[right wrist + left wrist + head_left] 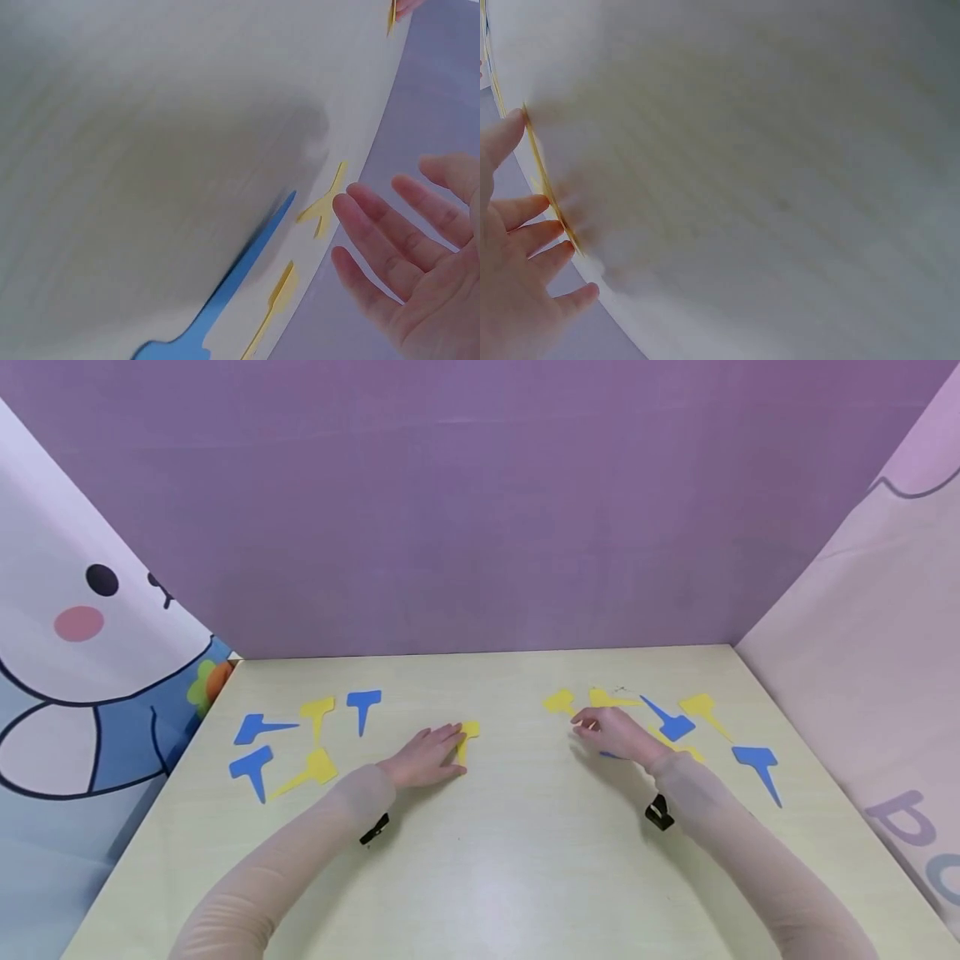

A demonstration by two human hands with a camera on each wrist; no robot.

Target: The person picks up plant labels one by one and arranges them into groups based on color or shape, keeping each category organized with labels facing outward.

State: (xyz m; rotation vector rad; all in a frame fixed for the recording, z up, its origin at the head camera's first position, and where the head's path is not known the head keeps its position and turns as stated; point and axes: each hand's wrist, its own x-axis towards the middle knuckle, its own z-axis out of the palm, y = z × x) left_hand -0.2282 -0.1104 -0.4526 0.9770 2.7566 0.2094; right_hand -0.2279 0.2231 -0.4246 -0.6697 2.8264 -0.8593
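My left hand lies with its fingers stretched out on a yellow T-shaped plant label near the middle of the table. In the left wrist view the fingertips touch the thin yellow edge of that label. My right hand hovers over the right group of labels, fingers loosely bent and holding nothing. Just beyond its fingertips is another yellow plant label. A blue plant label lies beneath this hand, mostly hidden by it in the head view.
On the left side of the pale table lie several blue and yellow labels, among them a blue one. More lie at the right, including a yellow one and a blue one. A purple panel stands behind the table.
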